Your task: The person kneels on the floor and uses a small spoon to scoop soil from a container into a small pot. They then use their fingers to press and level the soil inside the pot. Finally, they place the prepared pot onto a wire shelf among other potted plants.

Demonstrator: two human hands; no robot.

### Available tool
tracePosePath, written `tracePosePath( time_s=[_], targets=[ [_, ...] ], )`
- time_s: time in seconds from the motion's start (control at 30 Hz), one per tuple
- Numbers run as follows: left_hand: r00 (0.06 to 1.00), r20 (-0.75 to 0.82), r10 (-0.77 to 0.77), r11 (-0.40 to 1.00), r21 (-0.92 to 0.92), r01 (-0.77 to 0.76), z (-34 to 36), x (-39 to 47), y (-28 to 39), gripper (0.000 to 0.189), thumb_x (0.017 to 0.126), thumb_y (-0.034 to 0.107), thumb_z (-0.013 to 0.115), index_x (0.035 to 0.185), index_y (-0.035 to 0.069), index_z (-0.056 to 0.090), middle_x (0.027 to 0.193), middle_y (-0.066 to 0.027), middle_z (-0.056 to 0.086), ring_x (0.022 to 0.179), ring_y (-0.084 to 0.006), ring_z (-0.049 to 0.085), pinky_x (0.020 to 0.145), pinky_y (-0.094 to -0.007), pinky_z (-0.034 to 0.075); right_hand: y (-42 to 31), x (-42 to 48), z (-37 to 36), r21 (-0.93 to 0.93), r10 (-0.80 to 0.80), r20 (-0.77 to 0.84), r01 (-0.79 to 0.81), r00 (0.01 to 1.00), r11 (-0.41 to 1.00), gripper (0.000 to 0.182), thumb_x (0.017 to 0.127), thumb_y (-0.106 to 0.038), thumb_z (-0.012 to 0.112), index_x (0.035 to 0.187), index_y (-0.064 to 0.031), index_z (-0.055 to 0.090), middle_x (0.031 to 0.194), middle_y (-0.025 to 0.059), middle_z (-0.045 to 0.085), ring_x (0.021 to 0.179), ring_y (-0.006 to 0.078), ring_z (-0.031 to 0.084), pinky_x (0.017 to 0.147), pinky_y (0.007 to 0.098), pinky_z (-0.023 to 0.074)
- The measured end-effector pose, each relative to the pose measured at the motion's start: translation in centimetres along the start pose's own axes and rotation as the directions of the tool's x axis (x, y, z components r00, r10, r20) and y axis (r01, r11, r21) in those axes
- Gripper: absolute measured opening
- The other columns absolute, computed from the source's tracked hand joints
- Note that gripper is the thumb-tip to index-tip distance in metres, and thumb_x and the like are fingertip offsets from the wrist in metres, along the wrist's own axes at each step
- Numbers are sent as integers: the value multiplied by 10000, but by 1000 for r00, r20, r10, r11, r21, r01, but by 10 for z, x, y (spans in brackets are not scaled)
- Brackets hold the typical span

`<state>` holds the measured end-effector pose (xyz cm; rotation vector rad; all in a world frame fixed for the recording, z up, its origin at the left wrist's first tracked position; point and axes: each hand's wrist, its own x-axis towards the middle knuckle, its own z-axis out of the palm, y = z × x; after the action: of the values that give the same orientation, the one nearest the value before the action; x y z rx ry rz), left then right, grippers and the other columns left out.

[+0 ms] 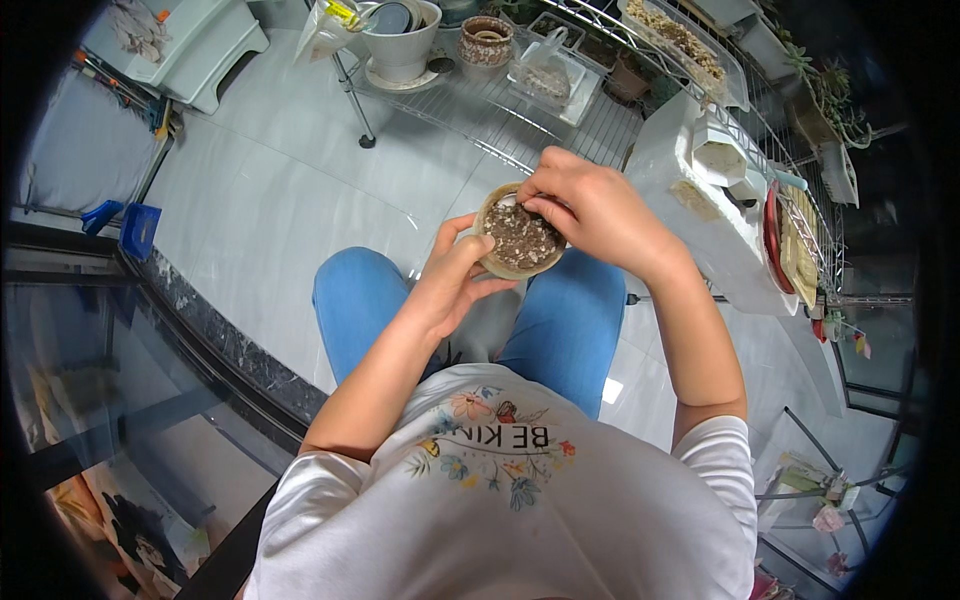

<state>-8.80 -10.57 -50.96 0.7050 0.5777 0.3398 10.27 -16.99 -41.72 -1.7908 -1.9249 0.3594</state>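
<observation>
A small round pot [556, 262] with a pale tan rim is held above my knees, tilted so that its inside faces the camera. Dark brown potting soil [523, 238] mixed with pale grit fills much of it. My left hand [457, 274] grips the pot from the lower left, its thumb over the rim and its fingers around the side. At the upper rim, my right hand [581, 202] has its thumb and forefinger pinched together at the soil, beside a whitish patch on the pot's inner wall. Whether anything is between those fingertips cannot be made out.
Ahead is a wire shelf [457, 112] with a white plastic pot [401, 49], a brown glazed pot [485, 41] and a bagged material [541, 75]. To the right stands a white foam box [667, 187]. A blue dustpan [139, 229] lies left, near a pale stool [202, 56].
</observation>
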Motion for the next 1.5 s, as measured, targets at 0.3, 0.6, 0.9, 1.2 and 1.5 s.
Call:
tracePosePath(
  time_s=[0.3, 0.6, 0.9, 1.2, 1.5],
  targets=[
    [1000, 6, -12, 998, 55, 11, 18, 4, 8, 631, 869, 327, 605, 1342, 52, 289, 1287, -186, 438, 1151, -304, 540, 937, -492, 523, -9, 0, -22, -237, -47, 49, 57, 998, 970, 131, 783, -136, 646, 900, -106, 700, 851, 86, 600, 762, 304, 641, 646, 414, 515],
    [999, 24, -22, 998, 62, 21, 24, 6, 8, 653, 852, 345, 622, 1339, 53, 300, 1281, -190, 437, 1147, -304, 541, 941, -486, 525, 1, 3, -18, -359, -131, 58, 143, 990, 922, 97, 759, -110, 680, 851, -85, 660, 790, 76, 553, 679, 293, 614, 581, 400, 492],
    [999, 37, -39, 997, 63, 36, 25, 11, 6, 640, 857, 343, 625, 1336, 60, 309, 1287, -182, 437, 1154, -304, 536, 936, -486, 528, 1, 2, -28, -294, -186, 132, 217, 974, 931, 101, 734, -107, 645, 833, -96, 659, 797, 69, 552, 706, 288, 625, 574, 396, 492],
    [998, 46, -47, 998, 55, 44, 25, 12, 5, 609, 870, 333, 611, 1328, 61, 317, 1285, -189, 437, 1152, -306, 538, 936, -487, 530, 6, 6, -28, -330, -192, 184, 244, 964, 912, 84, 755, -115, 634, 827, -71, 626, 818, 69, 557, 723, 286, 633, 592, 398, 502],
    [998, 52, -29, 998, 51, 26, 23, 11, 5, 599, 880, 333, 605, 1326, 56, 317, 1279, -190, 441, 1150, -309, 540, 939, -496, 527, 6, 1, -35, -241, -132, 165, 170, 977, 955, 78, 810, -133, 623, 868, -81, 626, 859, 74, 582, 766, 299, 644, 634, 404, 511]
  ],
)
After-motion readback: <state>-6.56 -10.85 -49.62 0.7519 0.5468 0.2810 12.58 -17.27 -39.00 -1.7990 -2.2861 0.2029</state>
